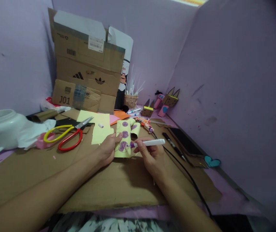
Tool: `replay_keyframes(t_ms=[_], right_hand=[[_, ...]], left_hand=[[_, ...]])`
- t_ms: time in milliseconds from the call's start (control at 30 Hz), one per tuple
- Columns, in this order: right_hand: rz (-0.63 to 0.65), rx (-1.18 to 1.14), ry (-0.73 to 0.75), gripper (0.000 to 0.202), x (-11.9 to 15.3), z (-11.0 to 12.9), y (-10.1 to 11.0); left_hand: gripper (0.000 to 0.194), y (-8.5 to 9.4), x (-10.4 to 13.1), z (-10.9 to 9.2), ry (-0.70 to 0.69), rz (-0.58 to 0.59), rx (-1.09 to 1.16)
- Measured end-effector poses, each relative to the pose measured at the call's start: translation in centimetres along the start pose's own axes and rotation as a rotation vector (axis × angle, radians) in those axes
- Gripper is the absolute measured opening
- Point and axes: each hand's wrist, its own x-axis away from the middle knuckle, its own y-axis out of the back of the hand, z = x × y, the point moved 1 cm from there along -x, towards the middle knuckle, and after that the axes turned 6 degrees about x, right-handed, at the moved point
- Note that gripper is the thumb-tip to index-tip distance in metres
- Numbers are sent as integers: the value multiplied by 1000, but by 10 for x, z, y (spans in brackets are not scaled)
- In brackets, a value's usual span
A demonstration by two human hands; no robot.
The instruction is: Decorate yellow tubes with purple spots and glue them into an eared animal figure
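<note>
My left hand (110, 148) grips the left edge of a pale yellow paper piece (128, 152), thumb on top. Purple-filled circles run down its face in a column, beside fainter outlined ones. In my right hand (153, 159) is a white marker (152, 142) with a purple tip. That tip meets or nearly meets the lowest circle; I cannot tell which. Just behind stands a rolled yellow paper tube (135, 129) with a purple spot. A small white marker cap (100, 125) lies on a yellow sheet (100, 137) to the left.
Scissors with yellow and red handles (70, 138) lie left of my hands. A black cable (188, 174) crosses the cardboard at right, near a black pen (174, 146) and a phone (186, 141). A large cardboard box (87, 67) stands at the back, a white teapot-like vessel (4, 132) far left.
</note>
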Motion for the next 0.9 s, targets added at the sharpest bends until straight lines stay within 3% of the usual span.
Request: replay_keyframes(t_ms=[100, 467, 733, 900], right_hand=[[-34, 4, 12, 21, -1, 0, 0], [56, 57, 35, 22, -1, -1, -1], [-7, 20, 0, 19, -1, 0, -2], [78, 29, 8, 20, 0, -2, -2]], left_hand=[[18, -1, 1, -1, 1, -2, 8], [15, 3, -1, 1, -14, 10, 17], [16, 2, -1, 1, -11, 24, -10], [15, 3, -1, 1, -12, 20, 7]])
